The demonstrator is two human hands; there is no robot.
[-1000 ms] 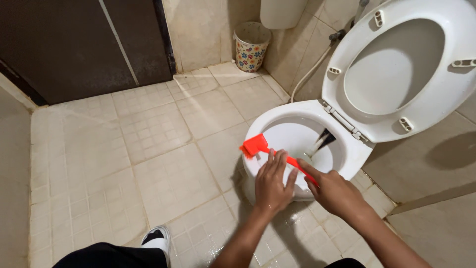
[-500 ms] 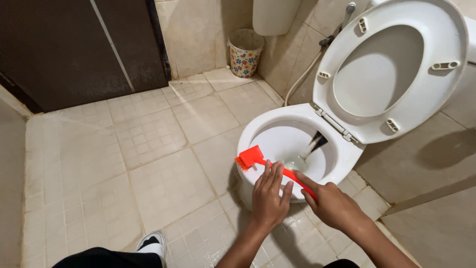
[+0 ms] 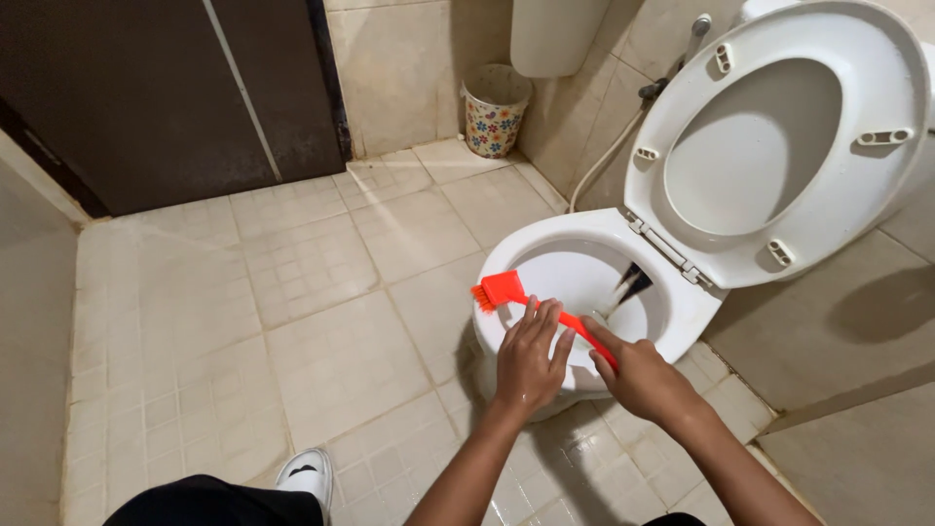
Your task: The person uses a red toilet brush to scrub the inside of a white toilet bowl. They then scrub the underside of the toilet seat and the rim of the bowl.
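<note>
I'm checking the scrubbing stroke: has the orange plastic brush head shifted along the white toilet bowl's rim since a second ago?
Cannot tell: the orange plastic brush head sits at the same left-front spot on the white toilet bowl's rim; only the camera has shifted.

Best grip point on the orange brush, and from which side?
Probably the straight handle, near its free end. The brush lies across the near rim of the toilet bowl, bristle head to the left, handle slanting down to the right. Come from above on the near side; the right hand wraps it there, and the left hand rests on mid-handle.
</note>
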